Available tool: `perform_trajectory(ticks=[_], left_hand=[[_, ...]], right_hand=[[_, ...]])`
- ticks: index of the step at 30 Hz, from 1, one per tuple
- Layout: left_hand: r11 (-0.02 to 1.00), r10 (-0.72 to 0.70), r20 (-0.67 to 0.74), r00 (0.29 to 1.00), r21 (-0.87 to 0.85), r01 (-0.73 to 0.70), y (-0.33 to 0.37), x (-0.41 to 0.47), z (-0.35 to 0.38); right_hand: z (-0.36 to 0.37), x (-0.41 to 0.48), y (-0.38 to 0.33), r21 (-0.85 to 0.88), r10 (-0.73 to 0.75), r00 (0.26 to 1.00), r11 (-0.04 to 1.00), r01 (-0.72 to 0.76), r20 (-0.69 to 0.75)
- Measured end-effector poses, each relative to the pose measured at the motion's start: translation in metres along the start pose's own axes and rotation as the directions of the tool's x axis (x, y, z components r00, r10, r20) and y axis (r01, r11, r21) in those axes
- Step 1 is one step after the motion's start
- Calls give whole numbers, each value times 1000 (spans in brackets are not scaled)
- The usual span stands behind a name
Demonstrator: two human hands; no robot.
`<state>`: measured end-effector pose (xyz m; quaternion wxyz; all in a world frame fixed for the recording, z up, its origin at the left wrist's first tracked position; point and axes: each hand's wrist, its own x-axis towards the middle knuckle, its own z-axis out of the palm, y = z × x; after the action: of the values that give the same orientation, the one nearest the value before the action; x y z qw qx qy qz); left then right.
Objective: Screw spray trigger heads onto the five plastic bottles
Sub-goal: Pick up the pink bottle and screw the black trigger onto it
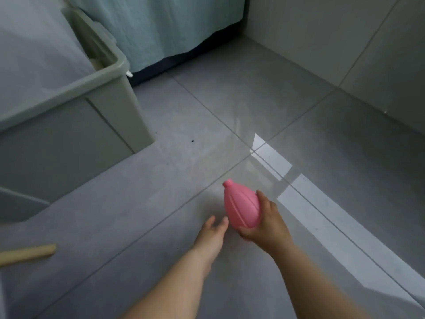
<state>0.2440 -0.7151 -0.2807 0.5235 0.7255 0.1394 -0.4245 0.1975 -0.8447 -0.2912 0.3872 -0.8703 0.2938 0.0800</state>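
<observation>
Two bare forearms enter from the bottom edge of the frame and reach toward its centre. The right hand point(264, 223) is wrapped around the wide base of a pink plastic bottle point(241, 204), thumb along the far side and fingers curled under the bottom, so it has a firm hold of it. The bottle sits just below and right of centre, held above the floor and tilted so its narrow bare neck points up and to the left; no spray trigger head is on it. The left hand point(212, 230) is just beside the bottle's base on its left, fingers extended and loosely spread, holding nothing; whether a fingertip touches the bottle cannot be told.

Beneath them is a glossy grey tiled floor point(322, 157) with a bright window reflection running from centre to lower right. At the lower left edge a beige wooden stick point(27, 253) juts into view. Farther back, in the upper left, stands a pale green plastic bin point(103, 88). Behind it, at the top of the frame, hangs a light teal cloth point(161, 31), and a tiled wall point(345, 31) fills the upper right.
</observation>
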Motion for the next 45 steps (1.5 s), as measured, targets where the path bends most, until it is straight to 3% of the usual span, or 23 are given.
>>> perform_trajectory(ticks=[4,7,11,20,24,27,31,33,35,38,41,45], left_hand=[[998,43,43,998,-57,-40,24,-29,-1],[983,148,92,985,-119,-137,46,-67,-3],[921,346,-43,937,-176,-348,75,-129,-11],[717,639,-276,718,-124,-685,84,-279,-65],[626,711,-390,586,-29,-779,74,-334,-120],[581,726,-494,478,69,-811,57,-368,-166],[584,702,-592,397,158,-796,26,-397,-230],[569,681,-636,362,149,-809,12,-404,-257],[561,669,-654,352,134,-817,4,-408,-272],[560,658,-647,385,79,-825,-17,-408,-311],[574,658,-641,396,87,-814,-24,-403,-315],[575,640,-661,391,74,-815,-36,-390,-327]], right_hand=[[-11,-27,-27,317,-25,994,947,57,-104],[-27,-56,-56,455,-83,987,880,137,-137],[-58,-101,-101,546,-177,968,800,248,-181],[-107,-219,-190,606,-522,849,649,460,-84],[-100,-267,-241,665,-669,743,545,510,-22],[-83,-299,-278,633,-734,677,552,543,60],[-53,-322,-318,527,-760,617,616,585,204],[-38,-322,-335,495,-705,680,672,551,200],[-31,-311,-343,462,-570,812,757,462,122],[-7,-291,-362,317,-332,942,898,304,38],[-11,-277,-364,201,-241,970,951,235,6],[7,-269,-386,-36,-251,967,967,252,28]])
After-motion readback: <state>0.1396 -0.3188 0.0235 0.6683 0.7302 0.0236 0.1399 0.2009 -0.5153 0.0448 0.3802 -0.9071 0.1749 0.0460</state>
